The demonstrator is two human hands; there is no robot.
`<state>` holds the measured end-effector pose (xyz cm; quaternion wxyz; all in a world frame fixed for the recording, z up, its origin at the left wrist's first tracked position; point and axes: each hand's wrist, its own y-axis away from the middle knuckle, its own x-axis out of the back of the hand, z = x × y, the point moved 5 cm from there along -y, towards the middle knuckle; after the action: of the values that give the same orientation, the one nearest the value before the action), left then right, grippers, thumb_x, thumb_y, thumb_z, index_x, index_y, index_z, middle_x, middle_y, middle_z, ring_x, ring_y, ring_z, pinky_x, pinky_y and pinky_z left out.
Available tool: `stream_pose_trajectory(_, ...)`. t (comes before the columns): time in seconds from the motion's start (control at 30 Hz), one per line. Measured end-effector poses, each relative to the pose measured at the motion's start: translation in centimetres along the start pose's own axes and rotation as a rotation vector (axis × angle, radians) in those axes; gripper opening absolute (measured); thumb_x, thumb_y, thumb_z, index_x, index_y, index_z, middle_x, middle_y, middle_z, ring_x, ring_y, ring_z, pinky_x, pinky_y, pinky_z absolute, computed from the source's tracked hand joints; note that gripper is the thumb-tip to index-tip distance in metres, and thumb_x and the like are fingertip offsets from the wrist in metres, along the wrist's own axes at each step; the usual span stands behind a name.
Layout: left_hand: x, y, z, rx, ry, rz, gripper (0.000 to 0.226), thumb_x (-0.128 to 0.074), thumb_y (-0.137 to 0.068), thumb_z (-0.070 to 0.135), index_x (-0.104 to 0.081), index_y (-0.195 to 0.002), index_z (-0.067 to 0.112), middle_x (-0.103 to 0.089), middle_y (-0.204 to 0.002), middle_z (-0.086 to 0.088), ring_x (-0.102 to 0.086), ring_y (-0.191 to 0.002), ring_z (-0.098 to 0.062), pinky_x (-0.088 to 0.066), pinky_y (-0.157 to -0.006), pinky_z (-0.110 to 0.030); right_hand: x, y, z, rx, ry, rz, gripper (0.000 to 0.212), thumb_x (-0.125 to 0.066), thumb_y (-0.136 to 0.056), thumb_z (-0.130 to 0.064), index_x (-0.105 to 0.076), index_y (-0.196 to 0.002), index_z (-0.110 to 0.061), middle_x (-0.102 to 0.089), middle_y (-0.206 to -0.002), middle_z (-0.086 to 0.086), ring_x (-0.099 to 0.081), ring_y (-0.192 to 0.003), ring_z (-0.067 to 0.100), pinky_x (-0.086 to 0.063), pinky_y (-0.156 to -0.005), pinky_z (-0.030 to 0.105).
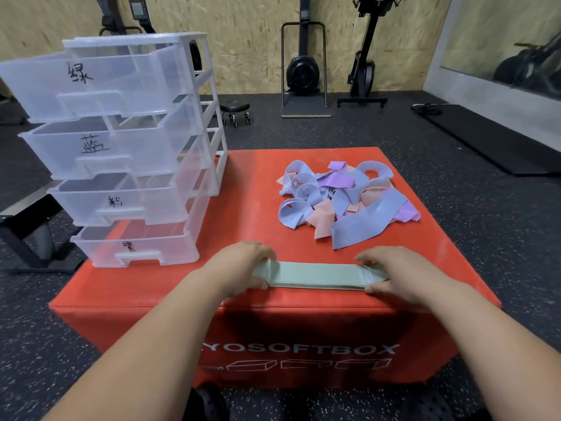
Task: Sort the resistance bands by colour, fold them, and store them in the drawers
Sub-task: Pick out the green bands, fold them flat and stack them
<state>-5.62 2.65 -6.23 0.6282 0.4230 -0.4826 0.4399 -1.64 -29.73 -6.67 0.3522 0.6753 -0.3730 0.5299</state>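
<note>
Pinching with left hand (239,265) and right hand (391,271) the ends of green band (312,275), flat on box (252,177), likely squaring it for folding.

The green band (318,276) is matt, ribbed woven cloth; the band pile (343,199) beyond it looks equally soft. The drawers (121,147) are frosted translucent plastic. The red box (273,302) is smooth, faintly glossy vinyl.

Red box (151,296) on speckled floor (455,223). On box top: drawer unit (121,165) at far-left corner; green band (315,275) flat along near edge; pile (343,196) of blue, pink, purple bands, right-centre.
</note>
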Motion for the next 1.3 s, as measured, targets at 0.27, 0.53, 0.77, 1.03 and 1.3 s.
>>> stream_pose_trajectory(0.27, -0.1, -1.0, -0.5, -0.011, -0.025, -0.038, 0.074, -0.091, -0.070, 0.044, -0.058, -0.136, 0.043, -0.064, -0.124, 0.015, -0.062, -0.112, -0.018, -0.053, -0.091, -0.038, 0.1, -0.8, 0.6, 0.007, -0.006, -0.019, 0.068, -0.091, -0.067, -0.047, -0.064, -0.129, -0.041, -0.066, -0.122, -0.022, -0.061, -0.115, 0.009, -0.050, -0.099, 0.034)
stream_pose_trajectory(0.53, 0.6, -2.7, -1.1, -0.052, 0.107, 0.033, 0.072, -0.074, -0.076, 0.071, -0.055, -0.141, 0.046, -0.062, -0.127, 0.021, -0.061, -0.111, -0.006, -0.055, -0.096, -0.038, 2.5, -3.1, 0.4, 0.018, -0.157, 0.053, 0.059, -0.083, -0.074, -0.063, -0.066, -0.126, -0.042, -0.063, -0.121, -0.028, -0.061, -0.110, -0.003, -0.048, -0.095, 0.024)
stream_pose_trajectory(0.77, 2.0, -8.4, -0.2, -0.040, 0.084, 0.249, 0.055, -0.070, -0.093, 0.055, -0.057, -0.143, 0.035, -0.059, -0.134, 0.008, -0.057, -0.124, -0.020, -0.051, -0.097, -0.041, 4.4, -10.0, 1.4, -0.043, -0.165, 0.308, 0.040, -0.067, -0.098, -0.043, -0.066, -0.135, -0.026, -0.058, -0.144, -0.011, -0.047, -0.139, 0.013, -0.039, -0.113, 0.033)
stream_pose_trajectory(1.03, 1.5, -13.4, 0.2, -0.084, 0.154, 0.358, 0.048, -0.068, -0.093, 0.043, -0.060, -0.139, 0.032, -0.054, -0.142, 0.006, -0.051, -0.129, -0.024, -0.049, -0.102, -0.043, 2.6, -18.0, 0.8, 0.021, -0.078, 0.233, 0.042, -0.050, -0.107, -0.045, -0.060, -0.144, -0.028, -0.049, -0.157, -0.010, -0.039, -0.148, 0.015, -0.032, -0.121, 0.034)
stream_pose_trajectory(1.3, 0.8, -15.4, -1.5, -0.127, 0.201, 0.376, 0.047, -0.062, -0.096, 0.048, -0.059, -0.140, 0.033, -0.052, -0.141, 0.012, -0.048, -0.130, -0.017, -0.048, -0.103, -0.036, 1.2, -21.6, 4.9, -0.239, 0.086, 0.102, 0.093, 0.007, -0.082, -0.081, -0.040, -0.154, -0.047, -0.017, -0.172, -0.001, -0.009, -0.157, 0.033, -0.017, -0.127, 0.048)
